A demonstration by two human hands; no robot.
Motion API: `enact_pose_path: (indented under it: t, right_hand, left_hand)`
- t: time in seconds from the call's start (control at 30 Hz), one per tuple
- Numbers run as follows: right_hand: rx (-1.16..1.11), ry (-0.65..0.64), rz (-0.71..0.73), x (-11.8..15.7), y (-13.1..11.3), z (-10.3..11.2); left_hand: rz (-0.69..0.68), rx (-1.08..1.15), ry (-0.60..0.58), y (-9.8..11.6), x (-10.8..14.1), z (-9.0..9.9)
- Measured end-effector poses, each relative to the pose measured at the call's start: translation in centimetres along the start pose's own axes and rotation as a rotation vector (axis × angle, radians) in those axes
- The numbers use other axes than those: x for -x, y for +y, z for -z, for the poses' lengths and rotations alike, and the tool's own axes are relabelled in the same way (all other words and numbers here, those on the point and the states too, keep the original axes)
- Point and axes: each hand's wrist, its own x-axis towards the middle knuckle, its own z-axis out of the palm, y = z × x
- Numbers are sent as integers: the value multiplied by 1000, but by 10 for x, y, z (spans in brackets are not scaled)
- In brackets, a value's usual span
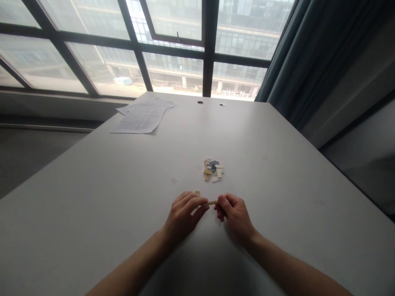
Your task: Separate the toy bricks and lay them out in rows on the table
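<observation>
Near the front of the white table, a thin tan brick strip (212,202) spans the gap between my two hands. My left hand (185,211) pinches its left end between thumb and fingers. At the right end, my right hand (233,211) grips it with thumb and curled fingers. Just beyond my left fingertips lies a small tan piece (197,192), partly hidden by the hand. Farther off sits a small pile of tan, white and grey bricks (212,167).
Printed sheets of paper (140,117) lie at the table's far left. Two round holes are near the far edge of the table (247,135). Behind it stand large windows (179,70), with a dark curtain (296,61) on the right.
</observation>
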Motion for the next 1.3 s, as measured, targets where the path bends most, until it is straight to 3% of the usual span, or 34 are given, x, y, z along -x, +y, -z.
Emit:
enact_pose_path:
  t: [0.17, 0.4, 0.6, 0.9, 1.07, 1.2, 1.3]
  right_hand:
    - [62, -13, 4, 2, -3, 0]
    - [103, -155, -18, 9, -11, -6]
    - [45, -161, -49, 11, -10, -7]
    - [-116, -112, -66, 11, -9, -8]
    - [89, -79, 40, 1, -10, 1]
    - [262, -142, 33, -11, -12, 6]
    - [481, -184, 111, -21, -12, 2]
  left_hand:
    - [17, 3, 13, -4, 0, 0]
    - [74, 97, -30, -3, 1, 1]
    - [93, 166, -223, 3, -1, 8]
    - [71, 62, -271, -5, 3, 5]
    - [165, -88, -286, -31, 2, 25]
    - [181, -173, -428, -43, -1, 33]
    - [133, -203, -525, -42, -2, 32]
